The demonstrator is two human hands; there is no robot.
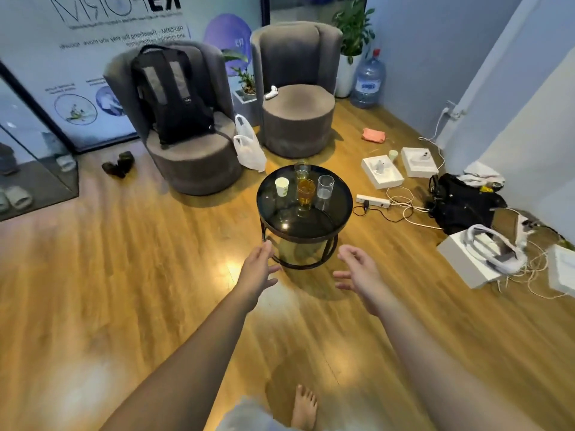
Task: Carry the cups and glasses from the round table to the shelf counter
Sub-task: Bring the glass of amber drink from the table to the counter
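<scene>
I stretch both arms forward; my left hand (259, 269) and right hand (357, 270) are open, empty, palms facing each other.

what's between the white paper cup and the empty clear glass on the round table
In the head view, a glass of amber drink stands between the white paper cup and the empty clear glass.

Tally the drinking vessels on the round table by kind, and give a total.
Paper cup: 1
Glass with amber drink: 1
Empty clear glass: 1
Clear glass at the far rim, contents unclear: 1
Total: 4 on the round table
</scene>
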